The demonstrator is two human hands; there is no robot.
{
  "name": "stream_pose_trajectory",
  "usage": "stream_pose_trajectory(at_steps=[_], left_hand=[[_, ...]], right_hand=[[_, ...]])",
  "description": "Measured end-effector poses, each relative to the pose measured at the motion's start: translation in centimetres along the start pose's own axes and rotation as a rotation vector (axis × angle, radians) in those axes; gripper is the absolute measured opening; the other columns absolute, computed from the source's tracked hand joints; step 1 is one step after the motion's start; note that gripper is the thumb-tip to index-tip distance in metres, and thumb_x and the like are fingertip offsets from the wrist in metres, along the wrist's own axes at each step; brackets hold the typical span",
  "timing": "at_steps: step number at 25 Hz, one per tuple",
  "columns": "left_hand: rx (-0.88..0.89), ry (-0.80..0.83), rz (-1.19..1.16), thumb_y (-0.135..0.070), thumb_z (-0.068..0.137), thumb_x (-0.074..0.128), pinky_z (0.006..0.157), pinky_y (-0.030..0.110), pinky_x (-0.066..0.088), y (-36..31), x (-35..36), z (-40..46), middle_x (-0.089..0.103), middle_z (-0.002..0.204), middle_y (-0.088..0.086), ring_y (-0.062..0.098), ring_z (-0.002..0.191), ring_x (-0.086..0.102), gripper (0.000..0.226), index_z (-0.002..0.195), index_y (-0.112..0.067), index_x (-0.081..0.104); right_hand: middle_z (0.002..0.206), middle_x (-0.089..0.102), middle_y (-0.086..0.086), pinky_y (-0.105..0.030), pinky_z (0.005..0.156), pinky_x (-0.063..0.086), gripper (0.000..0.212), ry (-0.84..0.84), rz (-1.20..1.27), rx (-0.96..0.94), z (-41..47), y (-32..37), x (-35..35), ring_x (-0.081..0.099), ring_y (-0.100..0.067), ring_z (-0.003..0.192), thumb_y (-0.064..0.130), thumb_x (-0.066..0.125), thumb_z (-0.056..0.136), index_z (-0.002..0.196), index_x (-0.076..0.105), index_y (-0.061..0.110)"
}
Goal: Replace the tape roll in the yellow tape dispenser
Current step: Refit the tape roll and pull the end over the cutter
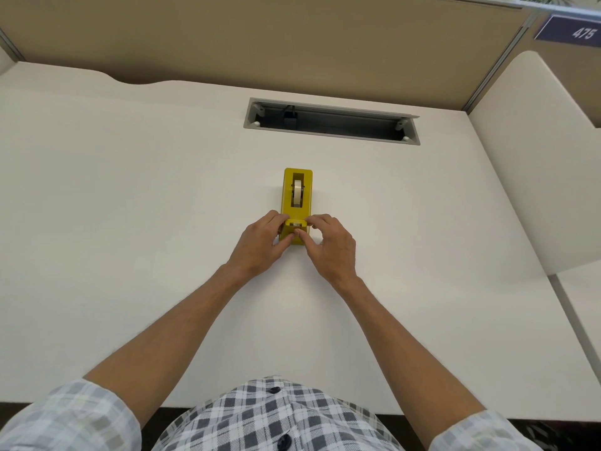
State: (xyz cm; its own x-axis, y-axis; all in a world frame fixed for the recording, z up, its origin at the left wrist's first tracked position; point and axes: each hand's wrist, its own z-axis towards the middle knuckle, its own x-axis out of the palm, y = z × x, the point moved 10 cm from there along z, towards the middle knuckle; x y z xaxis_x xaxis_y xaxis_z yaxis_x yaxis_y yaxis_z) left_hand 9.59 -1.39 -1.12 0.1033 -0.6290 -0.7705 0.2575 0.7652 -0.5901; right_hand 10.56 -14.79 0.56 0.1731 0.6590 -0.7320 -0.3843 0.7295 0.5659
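The tape dispenser (297,203) is yellow and its tape roll (297,192) pale cream. The desk (130,206) is off-white, with a grey-framed, dark cable slot (331,122). The partition (292,37) is tan. The shirt (276,418) is checked grey, dark and white. A navy sign (572,32) bears white digits.

White desk (130,222), cable tray (331,123)

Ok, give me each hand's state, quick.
Left hand: fingers closed on the near end of the yellow tape dispenser.
Right hand: fingertips pinching the same end, by the cutter.
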Motion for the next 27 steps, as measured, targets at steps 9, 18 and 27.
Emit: stream_pose_trajectory(at_steps=[9,18,27], left_hand=[[-0.008,-0.005,-0.024,-0.022,0.086,0.067,0.076,0.029,0.055,-0.05,-0.21,-0.21,0.061,0.104,0.008,0.013,0.080,0.053,0.039,0.121,-0.007,0.056],[-0.027,0.001,-0.031,-0.022,0.089,0.064,0.076,0.023,0.050,-0.07,-0.40,-0.10,0.061,0.105,0.009,0.011,0.081,0.052,0.036,0.120,-0.006,0.057],[-0.035,0.004,-0.003,-0.025,0.091,0.060,0.075,0.029,0.052,-0.33,-0.80,0.07,0.061,0.103,0.007,0.012,0.081,0.052,0.033,0.118,-0.006,0.059]], right_hand=[[0.106,0.066,0.005,-0.026,0.063,0.052,0.029,0.043,0.029,-0.011,-0.37,-0.23,0.46,0.062,-0.011,0.090,0.031,0.071,0.085,0.110,0.065,0.018],[0.103,0.066,0.005,-0.029,0.062,0.054,0.030,0.059,0.008,-0.007,-0.19,-0.22,0.57,0.061,-0.011,0.090,0.034,0.073,0.083,0.108,0.065,0.018],[0.101,0.068,0.002,-0.027,0.063,0.048,0.028,0.077,-0.060,-0.013,0.21,0.26,0.32,0.061,-0.016,0.091,0.036,0.068,0.087,0.106,0.067,0.016]])
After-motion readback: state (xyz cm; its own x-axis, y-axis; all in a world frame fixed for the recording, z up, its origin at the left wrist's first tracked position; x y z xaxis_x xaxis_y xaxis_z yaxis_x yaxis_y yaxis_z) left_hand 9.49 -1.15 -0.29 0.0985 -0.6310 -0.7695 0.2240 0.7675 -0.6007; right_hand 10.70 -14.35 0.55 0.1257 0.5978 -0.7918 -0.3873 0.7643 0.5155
